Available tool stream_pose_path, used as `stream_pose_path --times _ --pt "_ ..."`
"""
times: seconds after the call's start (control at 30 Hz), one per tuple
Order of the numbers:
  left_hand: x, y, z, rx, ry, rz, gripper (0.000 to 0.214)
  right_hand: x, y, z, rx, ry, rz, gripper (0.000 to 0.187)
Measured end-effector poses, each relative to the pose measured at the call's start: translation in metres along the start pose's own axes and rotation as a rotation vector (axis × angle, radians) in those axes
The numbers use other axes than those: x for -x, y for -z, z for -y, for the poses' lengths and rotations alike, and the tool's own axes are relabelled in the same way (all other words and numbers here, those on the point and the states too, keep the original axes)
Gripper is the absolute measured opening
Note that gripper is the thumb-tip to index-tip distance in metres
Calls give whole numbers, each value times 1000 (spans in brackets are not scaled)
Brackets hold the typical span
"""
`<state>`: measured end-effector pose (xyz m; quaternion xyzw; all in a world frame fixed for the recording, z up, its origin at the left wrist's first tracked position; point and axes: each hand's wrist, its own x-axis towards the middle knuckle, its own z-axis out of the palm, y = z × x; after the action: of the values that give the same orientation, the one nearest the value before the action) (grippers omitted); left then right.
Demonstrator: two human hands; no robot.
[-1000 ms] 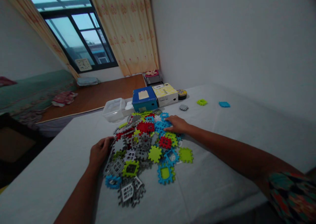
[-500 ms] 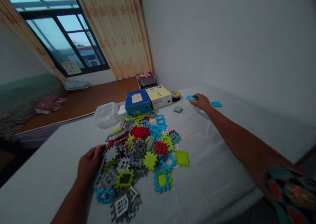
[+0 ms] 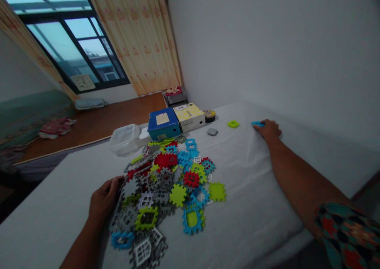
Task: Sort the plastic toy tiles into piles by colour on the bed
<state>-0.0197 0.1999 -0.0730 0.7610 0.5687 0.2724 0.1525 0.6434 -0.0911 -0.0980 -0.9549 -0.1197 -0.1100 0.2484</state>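
A large heap of toothed plastic building tiles (image 3: 162,182) in grey, red, lime green, blue and white lies on the white sheet. At the heap's left edge rests my left hand (image 3: 103,197), its fingers curled inward against the grey tiles; whatever they grip is hidden. My right hand (image 3: 269,130) is stretched far to the right, closed on a blue tile (image 3: 257,123) low over the sheet. To the left of that hand a lime green tile (image 3: 233,124) lies flat, and a grey tile (image 3: 212,131) lies farther left, nearer the boxes.
Behind the heap stand a clear plastic container (image 3: 124,139), a blue box (image 3: 164,122), a yellow and white box (image 3: 189,116) and a round yellow-black tin (image 3: 209,115). A white wall (image 3: 267,43) runs along the right side. A window and curtain are at the back left.
My right hand has moved right, from over the lime green tile to where a blue tile lay. The lime green tile is now uncovered. My left hand has stayed by the heap.
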Motion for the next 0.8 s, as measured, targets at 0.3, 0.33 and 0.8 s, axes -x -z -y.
stream_pose_path --times 0.3,0.33,0.8 --pt "7 1 -13 85 -63 -38 48 24 17 61 -221 389 -92 43" --pt "7 1 -14 85 -61 -37 47 36 20 80 -271 525 1 40" --pt "9 0 -13 81 -75 -2 51 160 -43 233 -157 1008 539 39"
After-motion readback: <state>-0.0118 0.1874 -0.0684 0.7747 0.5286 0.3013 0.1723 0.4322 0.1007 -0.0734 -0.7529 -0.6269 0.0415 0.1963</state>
